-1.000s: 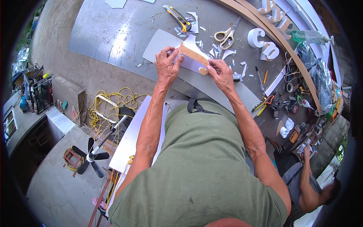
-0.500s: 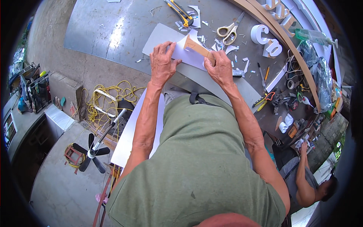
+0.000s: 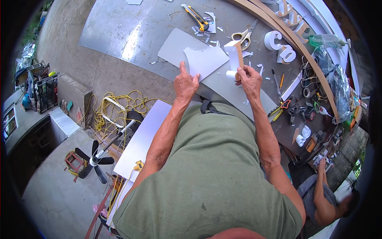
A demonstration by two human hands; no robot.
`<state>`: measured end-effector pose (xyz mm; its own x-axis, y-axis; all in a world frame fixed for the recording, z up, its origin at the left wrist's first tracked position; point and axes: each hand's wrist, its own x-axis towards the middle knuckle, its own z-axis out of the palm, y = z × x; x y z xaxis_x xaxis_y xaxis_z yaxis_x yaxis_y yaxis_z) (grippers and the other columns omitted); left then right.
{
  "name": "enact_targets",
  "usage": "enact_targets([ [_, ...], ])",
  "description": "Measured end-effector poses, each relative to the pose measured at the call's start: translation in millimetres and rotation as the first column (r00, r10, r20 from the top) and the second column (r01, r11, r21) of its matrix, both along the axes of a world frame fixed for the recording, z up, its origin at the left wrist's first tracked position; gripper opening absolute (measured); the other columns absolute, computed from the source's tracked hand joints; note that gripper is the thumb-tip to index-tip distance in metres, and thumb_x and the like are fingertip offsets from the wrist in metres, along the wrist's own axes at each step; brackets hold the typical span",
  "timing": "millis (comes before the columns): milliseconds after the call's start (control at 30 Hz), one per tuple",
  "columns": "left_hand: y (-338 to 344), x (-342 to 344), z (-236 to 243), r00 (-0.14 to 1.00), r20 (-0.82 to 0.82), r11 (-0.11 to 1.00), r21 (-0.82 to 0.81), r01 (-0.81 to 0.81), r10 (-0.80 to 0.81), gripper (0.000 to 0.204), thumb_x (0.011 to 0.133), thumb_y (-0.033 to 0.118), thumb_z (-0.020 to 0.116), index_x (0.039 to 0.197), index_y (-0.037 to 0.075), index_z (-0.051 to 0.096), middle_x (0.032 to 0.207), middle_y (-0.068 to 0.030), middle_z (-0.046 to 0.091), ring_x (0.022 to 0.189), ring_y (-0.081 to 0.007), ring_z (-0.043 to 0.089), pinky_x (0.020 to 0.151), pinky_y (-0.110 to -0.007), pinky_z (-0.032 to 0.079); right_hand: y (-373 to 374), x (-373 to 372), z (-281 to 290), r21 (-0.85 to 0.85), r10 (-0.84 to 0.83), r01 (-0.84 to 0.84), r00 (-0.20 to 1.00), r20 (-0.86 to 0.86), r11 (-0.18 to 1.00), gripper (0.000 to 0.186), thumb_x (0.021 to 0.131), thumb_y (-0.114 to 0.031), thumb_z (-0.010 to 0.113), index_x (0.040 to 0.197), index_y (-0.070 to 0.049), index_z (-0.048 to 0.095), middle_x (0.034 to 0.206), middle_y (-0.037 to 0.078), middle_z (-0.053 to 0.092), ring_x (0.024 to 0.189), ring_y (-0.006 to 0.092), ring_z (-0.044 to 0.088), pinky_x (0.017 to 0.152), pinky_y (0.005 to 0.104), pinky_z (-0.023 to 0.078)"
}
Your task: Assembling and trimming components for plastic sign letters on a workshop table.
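Note:
My right hand [image 3: 250, 83] is closed on the lower end of a white piece with a brown face [image 3: 234, 55], raised and tilted above the table; it resembles part of a built-up letter. A white roll-shaped end [image 3: 231, 75] shows beside my fingers. My left hand [image 3: 185, 85] has its index finger stretched out and its thumb apart, touching the near corner of a white sheet with a curved cut edge [image 3: 207, 63]. That sheet lies over a grey board [image 3: 175, 46]. Beyond the raised piece lie cream-handled scissors [image 3: 242, 38].
A yellow-black utility knife [image 3: 197, 19] lies among scraps on the metal table [image 3: 107, 28]. White letters [image 3: 272, 40], pliers [image 3: 283, 104] and a curved brown strip [image 3: 314, 65] are at the right. Another person [image 3: 321, 195] works at lower right. Yellow cord [image 3: 115, 103] and a fan [image 3: 94, 161] are left.
My right hand has lifted the brown-faced piece off the white sheet and turned it more upright, away to the right. My left hand has drawn back to the sheet's near corner.

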<state>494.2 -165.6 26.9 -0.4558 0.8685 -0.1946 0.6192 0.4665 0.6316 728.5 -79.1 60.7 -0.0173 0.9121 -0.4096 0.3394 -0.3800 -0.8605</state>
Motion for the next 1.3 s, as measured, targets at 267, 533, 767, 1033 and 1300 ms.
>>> enact_targets([
  [267,0,12,43,0.983,-0.023,0.980,-0.078,0.182,-0.184,0.069,0.082,0.014,0.079,0.143,0.000,0.050,0.112,-0.0156,0.071,0.107,-0.0327,0.069,0.093,-0.046,0.054,-16,-15,15,-0.061,0.049,-0.048,0.998,0.025,0.997,0.033,0.093,-0.023,0.074,0.095,0.010,0.068,0.082,0.018,0.075,0.066,0.0205,0.076,0.055,0.0302,0.063],
  [533,32,-16,8,0.794,-0.320,0.790,0.178,0.586,-0.517,0.066,0.075,0.017,0.084,0.136,0.009,0.060,0.130,-0.0107,0.059,0.126,-0.0296,0.054,0.101,-0.042,0.044,-30,-20,10,-0.050,0.041,-0.039,0.998,0.045,0.998,0.033,0.092,-0.023,0.076,0.087,0.008,0.065,0.079,0.019,0.075,0.064,0.0214,0.076,0.055,0.0304,0.063],
  [767,8,12,-2,0.853,-0.265,0.810,0.280,0.515,-0.450,0.041,0.076,0.016,0.083,0.113,0.007,0.070,0.106,-0.0069,0.062,0.104,-0.0267,0.058,0.089,-0.042,0.045,-30,-21,-1,-0.092,0.053,-0.053,0.999,0.005,0.994,0.033,0.093,-0.023,0.076,0.089,0.008,0.064,0.076,0.018,0.074,0.063,0.0198,0.075,0.052,0.0294,0.061],
  [1033,-2,18,-10,0.904,-0.180,0.851,0.306,0.427,-0.389,0.039,0.076,0.014,0.082,0.113,0.007,0.073,0.105,-0.0079,0.065,0.104,-0.0277,0.060,0.091,-0.041,0.046,-22,-22,-14,0.057,0.169,-0.172,0.984,0.061,0.983,0.033,0.093,-0.022,0.074,0.107,0.007,0.068,0.084,0.014,0.074,0.064,0.0175,0.074,0.050,0.0292,0.061],
  [1300,-4,9,-16,0.913,-0.049,0.862,0.311,0.400,-0.406,0.046,0.074,0.013,0.083,0.119,0.009,0.073,0.108,-0.0080,0.066,0.105,-0.0281,0.060,0.094,-0.041,0.046,-7,-19,-14,-0.023,0.247,-0.248,0.968,-0.038,0.969,0.053,0.091,-0.024,0.077,0.135,0.002,0.063,0.100,0.015,0.074,0.078,0.0195,0.076,0.061,0.0312,0.066],
])
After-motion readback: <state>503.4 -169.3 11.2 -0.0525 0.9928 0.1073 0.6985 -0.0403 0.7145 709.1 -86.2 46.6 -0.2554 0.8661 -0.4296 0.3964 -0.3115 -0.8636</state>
